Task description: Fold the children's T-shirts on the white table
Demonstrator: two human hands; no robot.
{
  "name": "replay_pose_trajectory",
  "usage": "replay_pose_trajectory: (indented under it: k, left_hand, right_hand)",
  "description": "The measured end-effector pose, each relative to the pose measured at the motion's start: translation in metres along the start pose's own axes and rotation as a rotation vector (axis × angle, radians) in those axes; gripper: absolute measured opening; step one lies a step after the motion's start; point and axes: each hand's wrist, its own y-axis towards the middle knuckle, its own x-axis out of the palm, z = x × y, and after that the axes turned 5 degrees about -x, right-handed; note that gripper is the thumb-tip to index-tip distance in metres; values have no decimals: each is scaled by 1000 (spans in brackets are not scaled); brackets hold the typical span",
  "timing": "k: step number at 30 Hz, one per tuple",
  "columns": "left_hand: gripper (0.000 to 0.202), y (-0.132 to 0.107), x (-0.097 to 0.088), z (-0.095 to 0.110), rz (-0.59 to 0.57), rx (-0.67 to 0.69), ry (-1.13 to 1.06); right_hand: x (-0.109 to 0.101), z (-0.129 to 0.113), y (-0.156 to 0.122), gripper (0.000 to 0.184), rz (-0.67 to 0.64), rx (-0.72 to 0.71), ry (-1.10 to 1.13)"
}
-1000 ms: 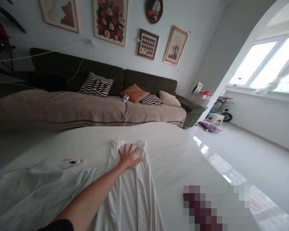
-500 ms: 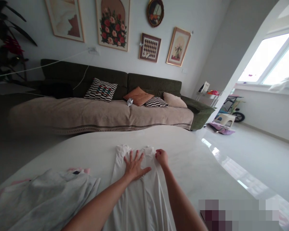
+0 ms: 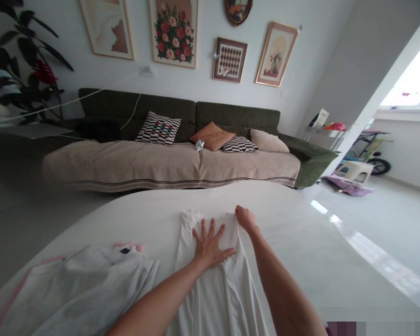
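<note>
A white sleeveless garment (image 3: 210, 289) lies flat and lengthwise on a white table (image 3: 301, 252), its top end pointing away from me. My left hand (image 3: 210, 245) presses flat on its upper part with the fingers spread. My right hand (image 3: 245, 218) is closed in a pinch on the garment's far right corner. Both forearms reach in from the bottom of the view.
A pile of light grey and pink clothes (image 3: 73, 289) lies on the table's left. Behind the table stands a long dark green sofa (image 3: 175, 154) with a beige cover and several cushions. A plant (image 3: 24, 70) stands at the left. Glossy floor lies to the right.
My right hand came in from the right and took hold of the garment's far right corner. The left hand stayed pressed on the garment. The view shifted a little.
</note>
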Motion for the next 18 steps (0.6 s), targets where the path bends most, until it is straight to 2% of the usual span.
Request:
replay_pose_trajectory:
  k: [3,7,10,13,16,18]
  left_hand:
    - [90,1,0,0,9,-6,-2]
    - [89,2,3,-1,22,-12,3]
    - [82,3,6,-4,37,19,14]
    - [80,4,7,-6,47,39,26]
    - [79,3,5,-5,45,31,23]
    - [75,1,2,-4,47,26,12]
  right_hand:
    - [-1,-12,-14,27,70,6,-36]
    - [9,-29,-54,42,165,-62,-41]
    - [29,-36,-86,45,115,-170,-38]
    - [43,-36,-100,52,49,-181,-48]
    - [38,-39,-102,53,16,-163,-67]
    - [30,-42,-113,53,-2,-158,-87]
